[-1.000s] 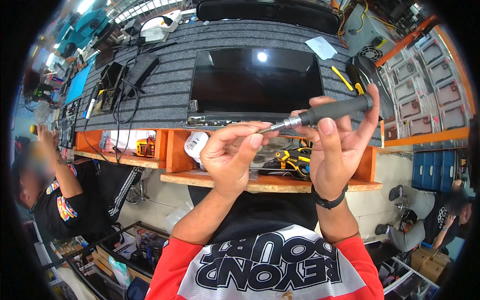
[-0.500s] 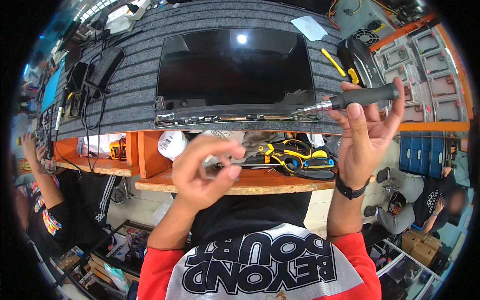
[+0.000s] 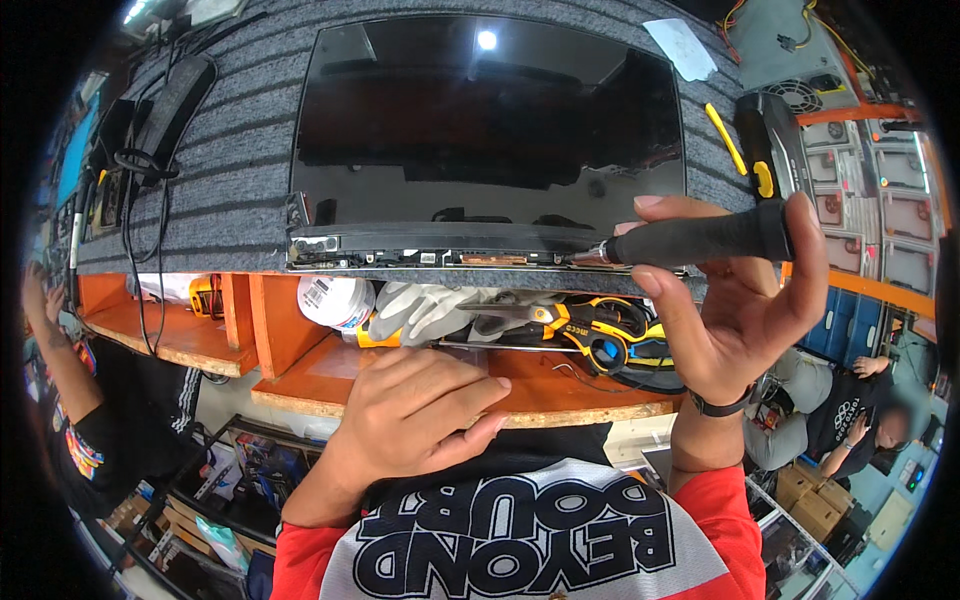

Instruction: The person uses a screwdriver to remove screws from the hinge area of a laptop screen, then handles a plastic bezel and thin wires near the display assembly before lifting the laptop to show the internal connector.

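My right hand (image 3: 720,310) grips a black-handled screwdriver (image 3: 700,237) with a silver shaft, held nearly sideways. Its tip is at the exposed strip of small boards and parts (image 3: 440,255) along the lower edge of a dark screen panel (image 3: 480,120), which lies on a grey striped mat (image 3: 230,120). The exact contact at the tip is too small to make out. My left hand (image 3: 420,410) is empty, loosely curled with thumb and index slightly apart, low before the shelf edge.
An orange shelf (image 3: 290,380) holds grey gloves (image 3: 410,310), pliers (image 3: 600,330) and a white tub (image 3: 330,300). Cables (image 3: 140,230) lie left; a yellow pry tool (image 3: 725,135) and power supply (image 3: 795,55) sit right. Two other people (image 3: 90,420) (image 3: 840,420) are at either side.
My left hand has left the screwdriver bit and dropped toward me, curling. My right hand has lowered the screwdriver to the panel's bottom strip. The view has also shifted.
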`<state>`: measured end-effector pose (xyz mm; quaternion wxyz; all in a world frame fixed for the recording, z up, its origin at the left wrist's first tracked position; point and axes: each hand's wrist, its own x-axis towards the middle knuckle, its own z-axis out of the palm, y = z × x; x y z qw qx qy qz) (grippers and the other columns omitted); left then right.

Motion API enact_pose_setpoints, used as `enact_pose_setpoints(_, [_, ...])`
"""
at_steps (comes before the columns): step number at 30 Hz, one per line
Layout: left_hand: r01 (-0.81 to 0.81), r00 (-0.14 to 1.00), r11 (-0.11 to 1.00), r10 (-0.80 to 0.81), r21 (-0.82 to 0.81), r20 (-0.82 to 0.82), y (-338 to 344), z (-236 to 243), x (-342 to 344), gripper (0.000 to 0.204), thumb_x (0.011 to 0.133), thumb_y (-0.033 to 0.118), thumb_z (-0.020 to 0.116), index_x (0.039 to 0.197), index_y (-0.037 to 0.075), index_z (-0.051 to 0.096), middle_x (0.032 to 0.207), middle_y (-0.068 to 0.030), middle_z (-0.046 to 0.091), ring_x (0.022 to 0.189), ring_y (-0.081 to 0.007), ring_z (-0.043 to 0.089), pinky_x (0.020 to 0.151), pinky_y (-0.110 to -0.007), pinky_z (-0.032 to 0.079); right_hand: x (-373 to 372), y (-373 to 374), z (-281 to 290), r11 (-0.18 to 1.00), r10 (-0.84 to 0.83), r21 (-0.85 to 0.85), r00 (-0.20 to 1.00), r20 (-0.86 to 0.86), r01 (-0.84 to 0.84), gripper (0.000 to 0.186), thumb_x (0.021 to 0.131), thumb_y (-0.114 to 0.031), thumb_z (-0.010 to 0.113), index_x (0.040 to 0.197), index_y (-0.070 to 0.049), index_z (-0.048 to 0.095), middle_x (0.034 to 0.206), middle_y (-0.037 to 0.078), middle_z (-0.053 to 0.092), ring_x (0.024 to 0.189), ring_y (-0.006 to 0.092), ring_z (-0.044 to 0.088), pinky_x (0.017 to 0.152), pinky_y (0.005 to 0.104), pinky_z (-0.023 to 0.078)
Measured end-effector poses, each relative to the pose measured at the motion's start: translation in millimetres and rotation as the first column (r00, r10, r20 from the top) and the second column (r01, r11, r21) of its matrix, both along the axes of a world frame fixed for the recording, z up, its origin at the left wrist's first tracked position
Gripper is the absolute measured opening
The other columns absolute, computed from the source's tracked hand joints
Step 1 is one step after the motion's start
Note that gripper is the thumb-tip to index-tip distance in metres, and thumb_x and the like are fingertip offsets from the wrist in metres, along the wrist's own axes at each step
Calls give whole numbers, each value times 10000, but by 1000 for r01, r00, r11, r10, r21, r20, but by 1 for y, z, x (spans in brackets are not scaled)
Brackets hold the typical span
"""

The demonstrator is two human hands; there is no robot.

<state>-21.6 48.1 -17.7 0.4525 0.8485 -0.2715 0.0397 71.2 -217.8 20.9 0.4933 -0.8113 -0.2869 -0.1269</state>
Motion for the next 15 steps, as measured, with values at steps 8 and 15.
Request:
enact_pose_setpoints(8, [-86, 983, 942, 26, 323, 184, -15, 9, 34, 605, 792, 238, 828, 1366, 130, 669, 1400, -78, 681, 1348, -279, 605, 1177, -472, 355, -2, 1, -6, 991, -105, 84, 994, 36, 102, 1029, 886, 54, 768, 1631, -185, 99, 1143, 345, 695, 934, 372, 770, 843, 445, 648])
enact_pose_setpoints(15, [-126, 988, 925, 86, 360, 125, -11, 2, 34, 586, 830, 221, 800, 1392, 142, 653, 1447, -96, 651, 1369, -300, 589, 1203, -519, 321, 1, -8, -2, 997, 5, -82, 999, 48, -1, 1050, 875, 50, 782, 1635, -186, 97, 1123, 346, 699, 932, 377, 770, 857, 445, 645])
